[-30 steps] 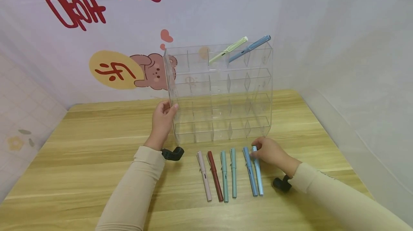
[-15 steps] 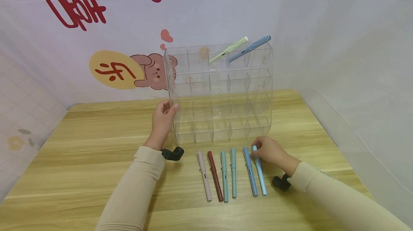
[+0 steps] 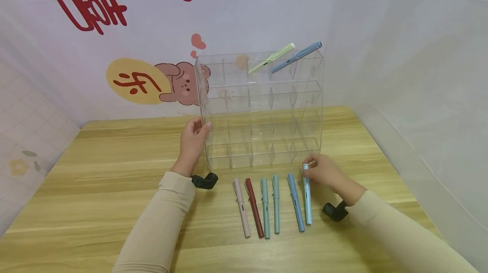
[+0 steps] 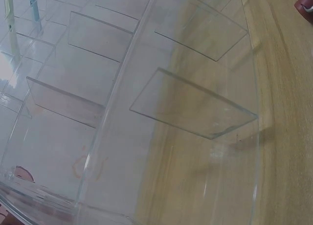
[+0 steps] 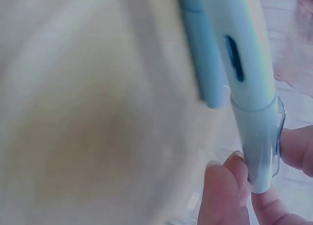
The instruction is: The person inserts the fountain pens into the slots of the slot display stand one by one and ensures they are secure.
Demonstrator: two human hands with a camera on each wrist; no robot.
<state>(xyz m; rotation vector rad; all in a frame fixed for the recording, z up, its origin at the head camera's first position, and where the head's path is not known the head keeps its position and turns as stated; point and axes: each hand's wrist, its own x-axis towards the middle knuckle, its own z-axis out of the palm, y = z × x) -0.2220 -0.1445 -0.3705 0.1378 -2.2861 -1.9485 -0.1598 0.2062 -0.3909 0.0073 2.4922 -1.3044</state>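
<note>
My left hand [image 3: 193, 139] grips the left side of a clear acrylic pen rack [image 3: 260, 159], which stands upright on the table. Between thumb and fingers, my right hand [image 3: 325, 172] pinches the capped end of a light blue pen [image 3: 308, 205]; in the right wrist view the fingers close around its cap beside the metal clip. Left of it lies a darker blue pen [image 3: 296, 203]. Farther left come two green pens [image 3: 265, 208], a dark red pen [image 3: 254, 208] and a pale pink pen [image 3: 241, 208]. Leaning in the rack's top row are a pale green pen [image 3: 271, 58] and a blue pen [image 3: 297, 57].
The rack has several tiers split by clear dividers [image 4: 193, 102]. Behind the wooden table [image 3: 114, 158] hangs a white printed curtain [image 3: 267, 10], with another white sheet [image 3: 431, 74] along the right side.
My right hand has drawn the light blue pen up and away from the darker blue one, its capped end raised toward the rack. My left hand has stayed on the rack.
</note>
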